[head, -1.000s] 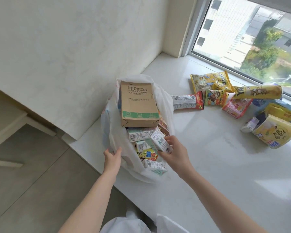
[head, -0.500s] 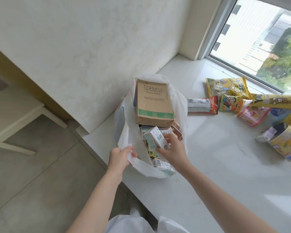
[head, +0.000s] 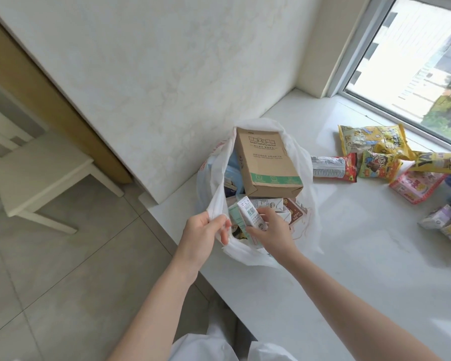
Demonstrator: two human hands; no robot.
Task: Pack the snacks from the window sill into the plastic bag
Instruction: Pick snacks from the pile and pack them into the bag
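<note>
Roughly midway, by the look of it: the bag (head: pixel 298 162) is sitting open at the near edge of the sill (head: pixel 349 256), already holding a brown box (head: pixel 267 162) and several small cartons beneath it, while a good number of snacks are lying unpacked toward the window. Remaining on the sill: a yellow packet (head: pixel 370 138), a red-ended packet (head: pixel 333 166), a cartoon packet (head: pixel 379 165), a pink packet (head: pixel 414 185), a long yellow pack (head: pixel 443 160) and more at the right edge, partly cut off. Left hand (head: pixel 201 235): reaching in from below, fingers pinching the bag's near rim and lifting it to hold the mouth wide. Right hand (head: pixel 271 230): extended over the mouth, fingers curling around a small white carton (head: pixel 251 212) that is tilting just above the cartons inside, apparently being lowered in. Both forearms are stretching forward, the hands close together at the bag's near side.
</note>
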